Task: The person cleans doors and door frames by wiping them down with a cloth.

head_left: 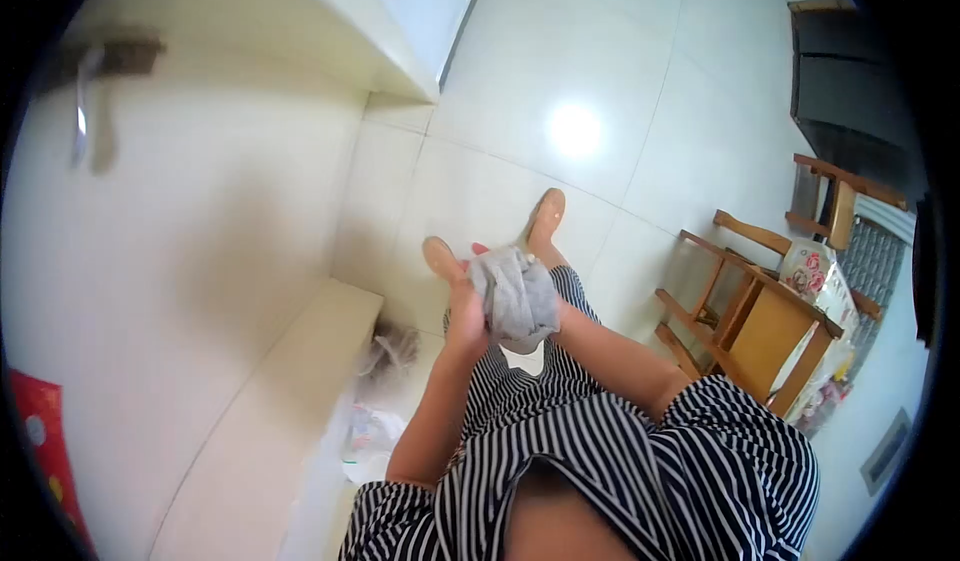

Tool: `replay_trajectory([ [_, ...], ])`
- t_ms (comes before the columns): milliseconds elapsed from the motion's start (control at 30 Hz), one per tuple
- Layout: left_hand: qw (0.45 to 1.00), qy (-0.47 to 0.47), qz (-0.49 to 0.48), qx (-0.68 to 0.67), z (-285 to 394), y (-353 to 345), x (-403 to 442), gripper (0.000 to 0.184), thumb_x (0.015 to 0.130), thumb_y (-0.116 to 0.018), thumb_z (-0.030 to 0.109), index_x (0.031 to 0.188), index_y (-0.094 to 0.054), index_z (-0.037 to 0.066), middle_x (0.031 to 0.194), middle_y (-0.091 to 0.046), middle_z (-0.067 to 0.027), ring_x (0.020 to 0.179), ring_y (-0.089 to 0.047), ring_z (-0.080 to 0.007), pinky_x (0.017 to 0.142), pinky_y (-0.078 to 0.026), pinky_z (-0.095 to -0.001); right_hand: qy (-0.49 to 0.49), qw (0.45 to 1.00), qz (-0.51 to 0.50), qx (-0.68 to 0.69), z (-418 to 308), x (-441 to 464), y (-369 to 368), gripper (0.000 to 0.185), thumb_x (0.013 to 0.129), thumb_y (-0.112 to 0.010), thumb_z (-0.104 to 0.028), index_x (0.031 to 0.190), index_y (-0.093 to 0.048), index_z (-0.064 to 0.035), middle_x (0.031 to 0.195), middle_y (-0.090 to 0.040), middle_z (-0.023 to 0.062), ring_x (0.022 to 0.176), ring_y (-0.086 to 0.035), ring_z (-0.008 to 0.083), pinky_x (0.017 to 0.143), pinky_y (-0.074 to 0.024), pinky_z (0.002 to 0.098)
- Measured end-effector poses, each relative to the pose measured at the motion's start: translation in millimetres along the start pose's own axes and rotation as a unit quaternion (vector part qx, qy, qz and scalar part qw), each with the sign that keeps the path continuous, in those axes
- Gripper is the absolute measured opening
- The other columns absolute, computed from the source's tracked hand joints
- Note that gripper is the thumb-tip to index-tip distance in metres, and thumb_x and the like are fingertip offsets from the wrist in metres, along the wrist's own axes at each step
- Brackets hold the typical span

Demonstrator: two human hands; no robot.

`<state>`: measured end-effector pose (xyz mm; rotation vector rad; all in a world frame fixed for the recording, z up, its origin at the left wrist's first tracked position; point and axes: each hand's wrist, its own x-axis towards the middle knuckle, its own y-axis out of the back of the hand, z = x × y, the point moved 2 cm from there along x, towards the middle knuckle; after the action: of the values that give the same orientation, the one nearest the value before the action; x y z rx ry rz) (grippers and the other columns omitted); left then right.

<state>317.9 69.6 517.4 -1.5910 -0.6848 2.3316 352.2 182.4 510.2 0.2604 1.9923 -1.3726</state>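
Note:
A crumpled grey cloth (518,296) is bunched between my two hands, in front of my body and above the tiled floor. My left hand (468,306) grips its left side, with the fingers partly hidden behind the folds. On the right side, my right hand (562,313) is mostly covered by the cloth, and my forearm reaches in from the lower right. Both hands appear closed on the fabric. Beneath the cloth show my striped clothes (590,451) and my tan shoes (546,217).
A pale door with a metal handle (82,111) stands at the left. Plastic bags (372,436) lie by the ledge at lower left. Wooden chairs (745,311) stand at the right, near a floral-patterned item (806,269). Light reflects off the floor tiles (520,81).

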Motion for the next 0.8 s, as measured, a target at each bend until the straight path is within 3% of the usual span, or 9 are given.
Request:
replay_trajectory([
  [100,0.919,-0.092,0.006,0.383,53.3,-47.9,0.5,0.044,0.101,-0.044,0.025,0.139,-0.046,0.003,0.133,-0.058,-0.0142,0.122,-0.055,-0.0257,0.105,-0.042,-0.0368,0.023,0.998,-0.042,0.033,-42.8,-4.8,-7.9,0.054,0.104,-0.036,-0.036,0.149,-0.033,-0.0067,0.146,-0.044,0.0095,0.134,-0.044,0.0240,0.112,-0.0369,0.0400],
  [233,0.733,-0.325,-0.019,0.597,123.6,-104.2,15.1,0.055,0.089,-0.057,0.008,0.141,-0.041,0.001,0.135,-0.051,-0.0239,0.125,-0.050,-0.0365,0.106,-0.040,-0.0399,0.031,0.978,-0.090,0.187,-112.0,-46.1,-54.0,0.052,0.104,-0.032,-0.042,0.146,-0.038,-0.0109,0.140,-0.051,0.0099,0.128,-0.050,0.0287,0.107,-0.0415,0.0495],
  [300,0.728,-0.334,-0.064,0.596,139.4,-97.2,37.9,0.059,0.091,-0.058,0.012,0.146,-0.038,0.002,0.143,-0.044,-0.0244,0.132,-0.046,-0.0366,0.108,-0.038,-0.0404,0.080,0.972,-0.124,0.184,-141.1,-50.7,-61.9,0.053,0.104,-0.030,-0.045,0.145,-0.039,-0.0119,0.138,-0.053,0.0099,0.126,-0.052,0.0305,0.105,-0.0433,0.0530],
  [400,0.916,-0.107,-0.081,0.377,186.1,-136.1,17.7,0.054,0.099,-0.055,0.024,0.146,-0.039,0.004,0.143,-0.047,-0.0190,0.132,-0.046,-0.0302,0.108,-0.038,-0.0391,0.167,0.969,-0.095,0.156,-177.8,-46.6,-90.0,0.058,0.104,-0.026,-0.050,0.143,-0.041,-0.0108,0.140,-0.051,0.0101,0.126,-0.051,0.0340,0.104,-0.0425,0.0553],
  [500,0.987,0.080,-0.098,0.102,203.8,-190.0,8.8,0.055,0.100,-0.054,0.029,0.147,-0.037,0.005,0.147,-0.042,-0.0183,0.134,-0.043,-0.0306,0.109,-0.037,-0.0426,0.310,0.944,0.104,-0.032,-228.6,-58.6,-135.6,0.055,0.103,-0.034,-0.048,0.143,-0.043,-0.0104,0.144,-0.048,0.0114,0.130,-0.048,0.0332,0.106,-0.0402,0.0534],
  [600,0.968,0.101,-0.199,0.116,230.1,-219.5,15.7,0.058,0.098,-0.057,0.027,0.148,-0.035,0.006,0.149,-0.040,-0.0176,0.135,-0.042,-0.0311,0.110,-0.035,-0.0437,0.458,0.598,0.148,-0.641,-268.5,-53.4,-202.6,0.052,0.098,-0.052,-0.035,0.142,-0.046,-0.0098,0.150,-0.040,0.0176,0.138,-0.037,0.0351,0.115,-0.0253,0.0509],
  [633,0.928,0.020,-0.264,0.262,245.3,-224.1,16.5,0.060,0.097,-0.058,0.026,0.148,-0.035,0.007,0.149,-0.039,-0.0173,0.135,-0.041,-0.0313,0.110,-0.035,-0.0440,0.465,0.594,0.154,-0.639,-278.7,-45.6,-222.1,0.052,0.098,-0.052,-0.035,0.142,-0.046,-0.0098,0.150,-0.040,0.0176,0.138,-0.037,0.0351,0.115,-0.0253,0.0509],
  [700,0.736,-0.211,-0.346,0.543,278.5,-235.2,19.1,0.062,0.095,-0.060,0.024,0.149,-0.034,0.007,0.150,-0.038,-0.0169,0.136,-0.040,-0.0317,0.111,-0.034,-0.0447,0.424,0.402,0.115,-0.803,-287.9,-22.8,-256.0,0.050,0.095,-0.056,-0.030,0.140,-0.049,-0.0086,0.150,-0.038,0.0196,0.138,-0.036,0.0370,0.117,-0.0237,0.0462],
  [800,0.569,-0.398,-0.343,0.633,293.6,-275.2,53.5,0.066,0.093,-0.063,0.022,0.150,-0.032,0.008,0.151,-0.036,-0.0162,0.137,-0.039,-0.0322,0.112,-0.032,-0.0458,0.515,0.449,0.142,-0.716,-345.6,-12.3,-230.6,0.050,0.095,-0.055,-0.024,0.142,-0.047,-0.0127,0.150,-0.038,0.0182,0.137,-0.038,0.0364,0.113,-0.0319,0.0458],
])
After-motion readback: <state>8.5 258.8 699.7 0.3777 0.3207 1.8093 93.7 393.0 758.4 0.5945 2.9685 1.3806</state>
